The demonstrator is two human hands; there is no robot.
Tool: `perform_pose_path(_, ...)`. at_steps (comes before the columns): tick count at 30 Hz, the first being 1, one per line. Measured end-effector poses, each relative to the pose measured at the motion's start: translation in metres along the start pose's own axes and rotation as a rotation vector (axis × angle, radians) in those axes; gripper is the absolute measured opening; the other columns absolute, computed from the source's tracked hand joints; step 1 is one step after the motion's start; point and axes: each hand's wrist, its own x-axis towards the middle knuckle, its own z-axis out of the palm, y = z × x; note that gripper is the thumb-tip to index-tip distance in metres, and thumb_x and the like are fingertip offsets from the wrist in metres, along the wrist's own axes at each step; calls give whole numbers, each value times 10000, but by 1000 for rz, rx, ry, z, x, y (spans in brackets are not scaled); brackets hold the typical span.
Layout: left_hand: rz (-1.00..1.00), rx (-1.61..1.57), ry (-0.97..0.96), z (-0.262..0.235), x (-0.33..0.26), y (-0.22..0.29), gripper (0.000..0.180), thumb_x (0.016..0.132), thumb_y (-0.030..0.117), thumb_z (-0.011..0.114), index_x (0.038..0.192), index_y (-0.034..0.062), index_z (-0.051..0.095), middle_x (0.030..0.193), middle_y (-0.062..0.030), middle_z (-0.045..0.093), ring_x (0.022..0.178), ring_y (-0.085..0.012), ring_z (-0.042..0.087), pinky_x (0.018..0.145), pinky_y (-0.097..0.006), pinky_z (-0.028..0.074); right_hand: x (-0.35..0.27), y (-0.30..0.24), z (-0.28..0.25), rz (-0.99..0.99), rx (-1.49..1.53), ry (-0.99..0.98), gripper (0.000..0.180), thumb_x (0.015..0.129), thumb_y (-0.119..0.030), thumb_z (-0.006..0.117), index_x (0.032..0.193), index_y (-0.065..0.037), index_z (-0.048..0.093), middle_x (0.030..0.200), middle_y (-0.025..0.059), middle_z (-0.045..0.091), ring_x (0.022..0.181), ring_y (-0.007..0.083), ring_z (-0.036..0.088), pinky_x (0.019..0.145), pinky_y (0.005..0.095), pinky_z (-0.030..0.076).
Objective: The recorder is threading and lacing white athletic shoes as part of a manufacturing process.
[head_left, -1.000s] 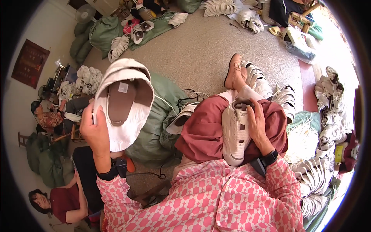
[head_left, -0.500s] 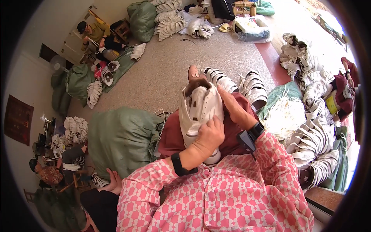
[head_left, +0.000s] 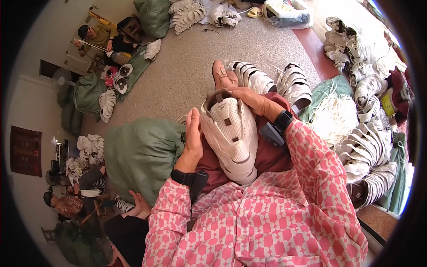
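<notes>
A white sneaker (head_left: 243,147) without laces rests on my lap, over dark red cloth (head_left: 276,153). Its toe points toward me and its collar faces away; two rows of eyelets flank the perforated tongue. My right hand (head_left: 255,103) holds the collar at the far right side, fingers bent over the rim. Just left of the shoe, my left hand (head_left: 193,141) is raised with fingers straight and together, holding nothing. Whether its palm touches the shoe's side, I cannot tell.
Two stacks of white shoes (head_left: 293,86) stand beyond my knees. White laces (head_left: 332,116) lie on a green sack to the right, near more stacked shoes (head_left: 364,149). A bulging green sack (head_left: 140,153) sits at my left. Other people (head_left: 100,38) sit farther off.
My left hand has left the shoe's front and straightened out at its left side. My right hand has moved from the shoe's right side onto the collar. The view has shifted slightly.
</notes>
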Motion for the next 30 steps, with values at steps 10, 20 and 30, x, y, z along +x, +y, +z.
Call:
perform_pose_path(10, 33, 40, -195, -4, -3, -18, 631, 1018, 547, 330, 1384, 51, 467, 1354, -76, 534, 1244, -178, 484, 1061, -303, 365, -31, -1, 38, -223, -330, 146, 420, 869, -194, 438, 1184, 35, 595, 1114, 177, 645, 1086, 276, 585, 978, 335, 419)
perform_pose_path(20, 108, -77, -305, 18, 45, -5, 316, 963, 155, 573, 1246, 14, 571, 1113, -45, 649, 994, -116, 605, 891, -254, 480, -26, -4, 44, -271, -375, 410, 407, 883, -165, 433, 1181, 84, 555, 1135, 229, 634, 1073, 319, 595, 964, 340, 426)
perform_pose_path(30, 28, -230, -415, 5, 20, -41, 399, 977, 154, 562, 1354, 29, 521, 1259, -65, 600, 1132, -136, 564, 995, -255, 423, -60, 30, 56, -228, -13, 363, 444, 888, -99, 391, 1272, 65, 542, 1165, 113, 628, 1069, 164, 564, 967, 258, 411)
